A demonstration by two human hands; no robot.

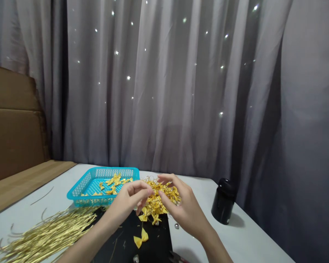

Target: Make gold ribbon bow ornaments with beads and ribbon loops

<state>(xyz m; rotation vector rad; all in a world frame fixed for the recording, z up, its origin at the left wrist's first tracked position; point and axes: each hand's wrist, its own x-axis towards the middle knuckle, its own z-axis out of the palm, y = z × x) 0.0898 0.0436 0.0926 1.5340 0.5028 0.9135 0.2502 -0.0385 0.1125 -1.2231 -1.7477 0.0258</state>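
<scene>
My left hand [134, 195] is closed, thumb and fingertips pressed together. Whatever is in that pinch, if anything, is too small to make out. My right hand [181, 204] is open, its thumb apart from its curved fingers, at the right side of a heap of yellow ribbon bows [156, 204] with gold wire loops. Both hands partly hide the heap. One loose yellow bow [140, 238] lies nearer to me on the black mat [156, 243]. Left of my left forearm spreads a bundle of gold wire ties [55, 232].
A blue plastic basket [79, 188] with several yellow bows stands behind my left hand. A black lidded container [223, 202] is at the right. Pliers [177, 257] lie at the front, and a small silver bell [177, 226] sits beside the mat. A cardboard box [15, 128] borders the left.
</scene>
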